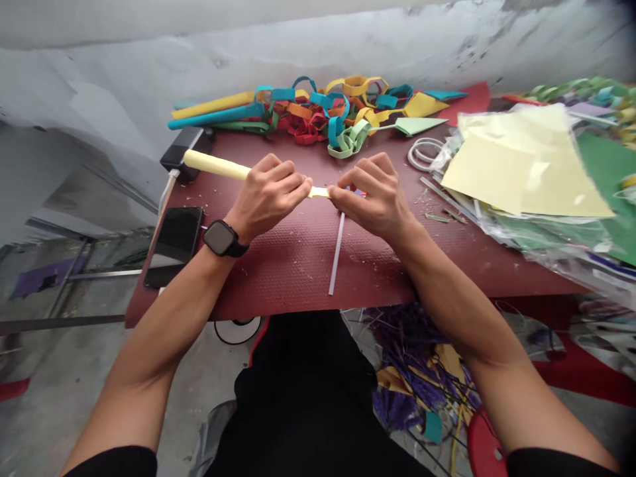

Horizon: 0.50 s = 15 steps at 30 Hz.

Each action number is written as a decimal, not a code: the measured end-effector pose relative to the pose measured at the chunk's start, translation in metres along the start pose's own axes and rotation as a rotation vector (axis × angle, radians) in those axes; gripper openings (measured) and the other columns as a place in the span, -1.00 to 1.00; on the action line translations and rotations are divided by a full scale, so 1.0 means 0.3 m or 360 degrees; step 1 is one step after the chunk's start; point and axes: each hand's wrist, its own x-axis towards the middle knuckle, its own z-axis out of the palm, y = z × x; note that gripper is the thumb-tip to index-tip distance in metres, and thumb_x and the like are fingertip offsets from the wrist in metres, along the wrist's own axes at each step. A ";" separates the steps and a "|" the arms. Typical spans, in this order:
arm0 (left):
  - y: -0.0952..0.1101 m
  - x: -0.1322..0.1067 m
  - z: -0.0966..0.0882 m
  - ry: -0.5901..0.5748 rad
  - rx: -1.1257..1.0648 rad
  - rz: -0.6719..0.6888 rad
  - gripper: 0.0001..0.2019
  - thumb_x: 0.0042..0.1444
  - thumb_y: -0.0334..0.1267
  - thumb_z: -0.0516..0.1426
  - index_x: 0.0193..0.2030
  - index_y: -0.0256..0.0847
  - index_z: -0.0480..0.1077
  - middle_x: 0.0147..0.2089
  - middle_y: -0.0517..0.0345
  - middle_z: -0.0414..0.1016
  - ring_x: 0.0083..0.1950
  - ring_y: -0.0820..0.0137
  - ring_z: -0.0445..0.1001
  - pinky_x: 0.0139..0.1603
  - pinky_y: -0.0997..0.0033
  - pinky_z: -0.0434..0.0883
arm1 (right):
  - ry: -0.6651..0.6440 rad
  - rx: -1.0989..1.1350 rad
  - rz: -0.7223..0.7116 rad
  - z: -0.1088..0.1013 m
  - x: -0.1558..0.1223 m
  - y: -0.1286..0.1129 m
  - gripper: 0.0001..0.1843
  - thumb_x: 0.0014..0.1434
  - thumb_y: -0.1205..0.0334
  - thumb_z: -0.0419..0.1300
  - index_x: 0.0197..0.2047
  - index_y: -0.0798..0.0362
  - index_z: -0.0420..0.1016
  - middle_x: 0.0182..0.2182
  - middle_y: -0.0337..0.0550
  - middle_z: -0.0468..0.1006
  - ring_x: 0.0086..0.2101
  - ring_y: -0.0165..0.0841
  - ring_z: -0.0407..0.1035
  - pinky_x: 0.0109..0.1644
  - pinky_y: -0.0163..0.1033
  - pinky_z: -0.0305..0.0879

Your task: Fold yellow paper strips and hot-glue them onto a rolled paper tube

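Note:
My left hand (274,192), a black watch at its wrist, is closed around a pale yellow rolled paper tube (216,163). The tube's wide end sticks out to the left. From the fingertips a narrow flat end (319,192) of the same paper runs across to my right hand (370,193), which pinches it between thumb and fingers. Beneath the right hand, a thin whitish strip (336,255) points toward the table's front edge. A small purple and orange thing (358,192) shows behind the right fingers, mostly hidden.
Colourful paper chains (342,109) and rolled tubes (213,106) lie along the wall on the dark red table (278,278). A black box (186,151) and phone (175,245) sit left. Yellow sheets (527,165) and plastic bags pile up right; purple scraps (407,344) litter the floor.

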 end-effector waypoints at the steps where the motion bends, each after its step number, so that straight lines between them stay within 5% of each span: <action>1: 0.000 0.000 0.002 0.0002 0.0013 0.0012 -0.64 0.61 -0.23 -0.02 0.06 -0.10 0.64 -0.14 0.03 0.66 0.00 0.17 0.61 0.17 -0.16 0.51 | 0.0006 -0.0005 0.0014 0.005 -0.002 0.005 -0.76 0.56 0.08 0.11 -0.09 -0.24 0.62 -0.25 -0.18 0.57 -0.18 -0.20 0.42 0.14 0.18 0.32; 6: -0.009 0.003 0.011 -0.0014 0.0139 0.0031 -0.61 0.65 -0.21 -0.05 0.12 -0.19 0.62 -0.13 -0.03 0.67 -0.01 0.17 0.60 0.11 -0.05 0.49 | 0.0096 -0.0086 0.0107 0.018 -0.003 0.033 -0.77 0.57 -0.02 0.16 -0.08 -0.21 0.62 -0.25 -0.19 0.58 -0.11 -0.15 0.46 0.26 0.27 0.27; 10: -0.042 -0.005 0.014 -0.0008 0.0214 -0.0035 -0.63 0.63 -0.12 0.03 0.19 -0.28 0.59 -0.13 -0.10 0.66 -0.03 0.13 0.58 -0.01 0.07 0.45 | 0.0335 -0.0258 0.0423 -0.003 -0.004 0.078 -0.71 0.59 -0.06 0.11 -0.03 -0.13 0.59 -0.21 -0.06 0.60 -0.01 -0.02 0.45 0.30 0.36 0.18; 15: -0.079 -0.021 0.032 -0.0011 0.0249 -0.0038 -0.61 0.61 -0.15 0.04 -0.14 -0.21 0.63 -0.28 -0.03 0.62 -0.15 0.18 0.52 -0.14 0.15 0.36 | 0.0522 -0.0234 0.0547 -0.022 -0.014 0.147 -0.68 0.61 -0.04 0.07 -0.08 -0.10 0.55 -0.24 0.00 0.58 -0.07 0.00 0.41 0.26 0.32 0.17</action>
